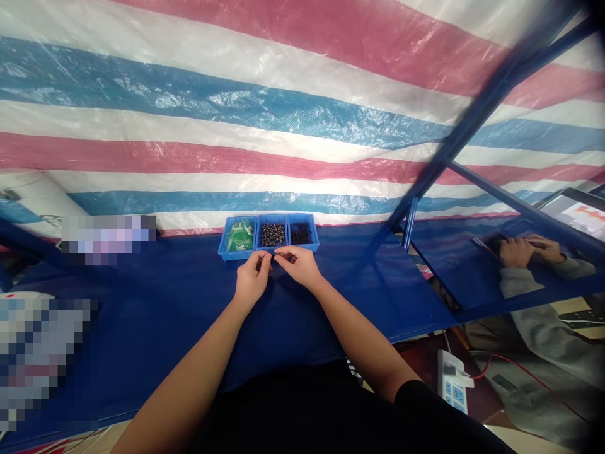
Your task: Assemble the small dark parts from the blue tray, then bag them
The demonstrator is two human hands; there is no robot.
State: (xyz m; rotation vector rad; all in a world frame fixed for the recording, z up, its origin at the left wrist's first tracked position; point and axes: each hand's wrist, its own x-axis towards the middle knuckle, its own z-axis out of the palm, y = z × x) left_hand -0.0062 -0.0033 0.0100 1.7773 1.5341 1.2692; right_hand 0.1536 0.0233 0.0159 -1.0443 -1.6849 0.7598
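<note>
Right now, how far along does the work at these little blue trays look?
Nothing clearly finished shows yet. In hand: the left hand and right hand meet, fingers pinching a tiny dark part. Left: the blue plastic compartment tray holds green pieces, brown-black small parts and black small parts.

Glossy woven plastic tarp (236, 101), smooth blue plastic tray (225, 243)

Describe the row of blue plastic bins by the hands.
The row of blue plastic bins is three shallow, open rectangular bins side by side, resting on a dark blue cloth against a striped tarpaulin. The left bin holds green pieces, the middle dark parts with tan glints, the right darker small parts. The right hand is at the front edge; contact is unclear.
</note>
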